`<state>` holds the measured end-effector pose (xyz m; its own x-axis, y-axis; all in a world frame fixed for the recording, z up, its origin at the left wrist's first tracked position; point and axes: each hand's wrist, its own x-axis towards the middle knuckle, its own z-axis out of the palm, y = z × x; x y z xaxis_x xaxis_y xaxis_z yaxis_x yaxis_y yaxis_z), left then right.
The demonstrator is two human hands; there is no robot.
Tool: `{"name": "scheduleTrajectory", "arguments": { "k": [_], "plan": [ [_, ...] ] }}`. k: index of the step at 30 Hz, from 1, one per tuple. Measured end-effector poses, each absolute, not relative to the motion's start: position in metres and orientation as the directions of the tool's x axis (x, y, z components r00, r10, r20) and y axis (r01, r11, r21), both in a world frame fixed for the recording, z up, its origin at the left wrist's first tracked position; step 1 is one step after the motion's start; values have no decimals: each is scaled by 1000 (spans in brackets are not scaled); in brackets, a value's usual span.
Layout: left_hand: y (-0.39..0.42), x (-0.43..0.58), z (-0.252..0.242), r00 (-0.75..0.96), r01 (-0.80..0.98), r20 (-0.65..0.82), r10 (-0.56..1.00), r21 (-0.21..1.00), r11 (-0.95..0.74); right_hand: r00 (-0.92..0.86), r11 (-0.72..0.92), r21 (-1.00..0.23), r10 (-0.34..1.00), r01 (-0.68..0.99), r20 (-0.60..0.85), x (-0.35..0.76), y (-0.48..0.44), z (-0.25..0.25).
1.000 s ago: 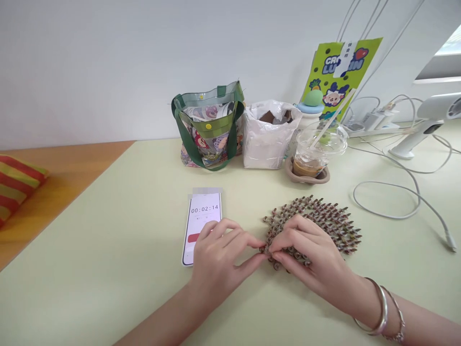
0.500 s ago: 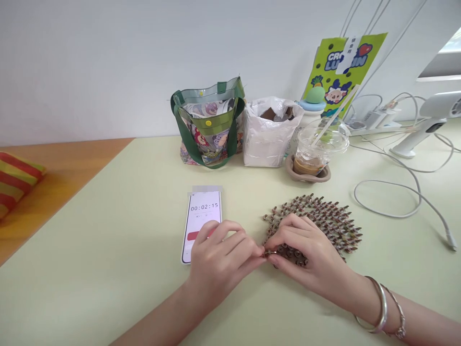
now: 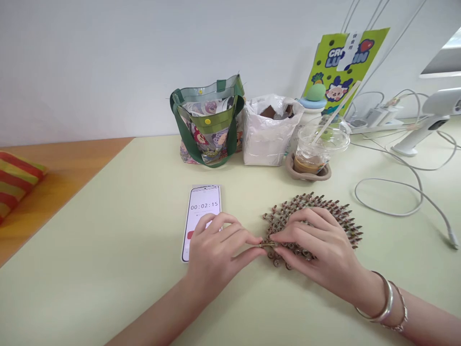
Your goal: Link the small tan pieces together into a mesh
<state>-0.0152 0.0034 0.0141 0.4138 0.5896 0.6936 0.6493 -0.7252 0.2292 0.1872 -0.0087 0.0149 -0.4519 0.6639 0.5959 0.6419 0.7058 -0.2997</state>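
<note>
Left hand (image 3: 212, 259) | right hand (image 3: 317, 238) | both grips clenched on small metal piece (image 3: 267, 244) | at edge of studded mat (image 3: 324, 204) | next move rests on that pinch

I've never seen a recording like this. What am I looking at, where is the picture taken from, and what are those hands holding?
This view comes from one camera worn on a person's head, looking forward and down, so the bare arms are the wearer's own. The left hand and right hand hold a small brass-coloured piece between their fingertips, at the edge of a round patch of small linked pieces. Everything sits on a pale green table. Nearby is a phone showing 00:02:15; further back are a green-handled tote bag, a white plastic bag and a plastic cup with a straw.
</note>
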Motion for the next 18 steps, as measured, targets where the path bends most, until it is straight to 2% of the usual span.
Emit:
{"name": "scheduleTrajectory", "arguments": {
  "k": [6, 18],
  "plan": [
    [5, -17, 16, 389, 662, 713, 584, 224, -715, -455, 689, -352, 700, 634, 550, 192, -6, 14],
    [0, -15, 14, 445, 620, 738, 507, 155, -769, -467, 653, -501, 757, 568, 458, 184, -10, 8]
  ]
}}
